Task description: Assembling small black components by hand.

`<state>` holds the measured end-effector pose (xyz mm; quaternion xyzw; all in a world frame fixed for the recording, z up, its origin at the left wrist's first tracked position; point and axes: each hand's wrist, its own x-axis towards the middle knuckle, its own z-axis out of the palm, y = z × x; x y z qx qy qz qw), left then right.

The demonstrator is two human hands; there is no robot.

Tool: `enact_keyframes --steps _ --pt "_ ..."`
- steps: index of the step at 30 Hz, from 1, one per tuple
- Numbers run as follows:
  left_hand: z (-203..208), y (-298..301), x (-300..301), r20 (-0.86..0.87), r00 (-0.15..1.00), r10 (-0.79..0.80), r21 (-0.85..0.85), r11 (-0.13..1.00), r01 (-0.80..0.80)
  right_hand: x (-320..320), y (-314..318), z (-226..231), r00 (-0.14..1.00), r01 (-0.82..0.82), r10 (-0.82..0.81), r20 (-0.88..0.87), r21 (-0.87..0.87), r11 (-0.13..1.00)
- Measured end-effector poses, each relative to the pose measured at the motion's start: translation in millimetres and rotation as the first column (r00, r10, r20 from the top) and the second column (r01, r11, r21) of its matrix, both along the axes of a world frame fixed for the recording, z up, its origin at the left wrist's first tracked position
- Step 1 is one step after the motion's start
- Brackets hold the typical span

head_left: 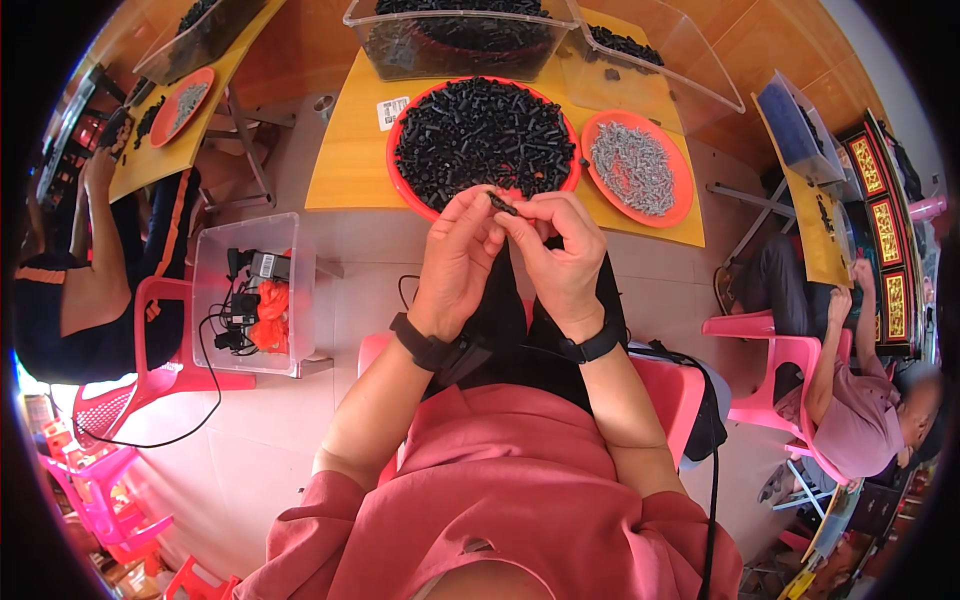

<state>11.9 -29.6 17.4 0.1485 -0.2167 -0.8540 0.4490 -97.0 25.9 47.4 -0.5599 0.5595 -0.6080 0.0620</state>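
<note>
Black plug [501,205] pinched between both hands [510,250].

From my remote seat the head view is bright and evenly lit, like soft daylight, with colours strong and saturated. Shadows are faint and short; I cannot tell one clear light source. A pale glare washes the floor [290,420] at lower left, and the clear bin [690,60] at the top shows mild sheen. The centre is sharp. Toward the rim the fisheye bends the yellow table [350,170] edges, detail softens, and black corners frame the circle.
</note>
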Motion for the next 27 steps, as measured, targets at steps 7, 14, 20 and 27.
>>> enact_keyframes --steps 7,14,20,27 --pt "0 3 -1 0.127 0.989 0.072 -0.116 0.992 -0.057 -2 4 -2 0.999 0.006 -0.009 0.043 0.056 0.998" --pt "-1 2 0 0.103 0.993 0.058 -0.099 0.994 -0.048 5 5 8 0.999 -0.002 0.0 0.035 0.038 0.999" --pt "1 1 1 0.117 0.992 0.053 -0.101 0.994 -0.041 8 5 9 0.998 0.019 -0.022 0.055 0.046 0.999" --pt "0 0 0 0.134 0.987 0.083 -0.137 0.988 -0.064 10 3 -3 0.951 -0.069 0.035 0.308 0.103 0.992"
